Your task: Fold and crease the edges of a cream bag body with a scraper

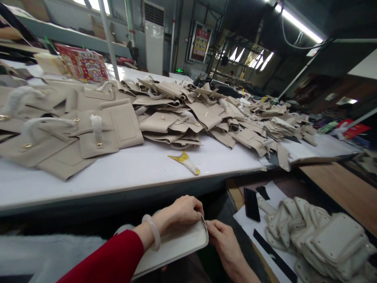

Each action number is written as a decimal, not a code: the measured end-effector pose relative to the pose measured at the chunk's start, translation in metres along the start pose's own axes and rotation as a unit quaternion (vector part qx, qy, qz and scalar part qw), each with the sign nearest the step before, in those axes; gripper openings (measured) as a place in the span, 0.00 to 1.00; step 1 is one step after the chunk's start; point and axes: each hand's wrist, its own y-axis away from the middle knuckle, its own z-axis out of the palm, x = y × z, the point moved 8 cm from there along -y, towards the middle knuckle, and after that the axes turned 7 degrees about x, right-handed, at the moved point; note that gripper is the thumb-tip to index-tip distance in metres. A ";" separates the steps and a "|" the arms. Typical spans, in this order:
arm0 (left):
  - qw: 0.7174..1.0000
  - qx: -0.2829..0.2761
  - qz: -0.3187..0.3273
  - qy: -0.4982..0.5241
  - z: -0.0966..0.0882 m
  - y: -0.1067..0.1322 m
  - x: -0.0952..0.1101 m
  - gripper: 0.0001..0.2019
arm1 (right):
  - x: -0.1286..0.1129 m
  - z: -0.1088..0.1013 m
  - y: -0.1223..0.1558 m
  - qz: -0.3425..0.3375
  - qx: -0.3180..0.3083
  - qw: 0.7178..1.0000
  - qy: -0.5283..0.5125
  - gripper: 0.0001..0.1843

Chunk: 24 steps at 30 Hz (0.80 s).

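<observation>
A cream leather-like panel (173,245) with rounded corners is held low in front of me, tilted. My left hand (182,211), below a red sleeve and a pale bangle (152,232), lies over its top with the fingers closed on the far edge. At the right-hand corner my right hand (222,237) pinches the panel's rim between thumb and fingers. Both hands work close together on that edge. Whether a smaller item sits between the right fingertips cannot be seen. The panel's lower left part is cut off by my forearm and the frame.
Beige bag pieces (165,122) with wrapped handles are heaped along the white table (141,169). A yellow-and-white tool (187,162) lies near its front edge. To my right are stacked cream panels (335,237), a black phone (251,204) and a dark strip (273,255).
</observation>
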 end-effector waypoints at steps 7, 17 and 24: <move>1.000 0.003 -0.002 0.017 0.000 0.001 -0.002 0.14 | 0.010 0.017 -0.003 0.060 -0.064 0.996 -0.033 0.23; 0.997 0.006 0.018 0.068 -0.025 0.033 -0.026 0.27 | -0.011 0.029 -0.008 -0.085 -0.035 0.975 0.201 0.38; 0.985 0.168 -0.027 0.020 -0.033 0.090 -0.031 0.22 | 0.015 0.017 -0.012 0.013 -0.098 0.992 0.079 0.38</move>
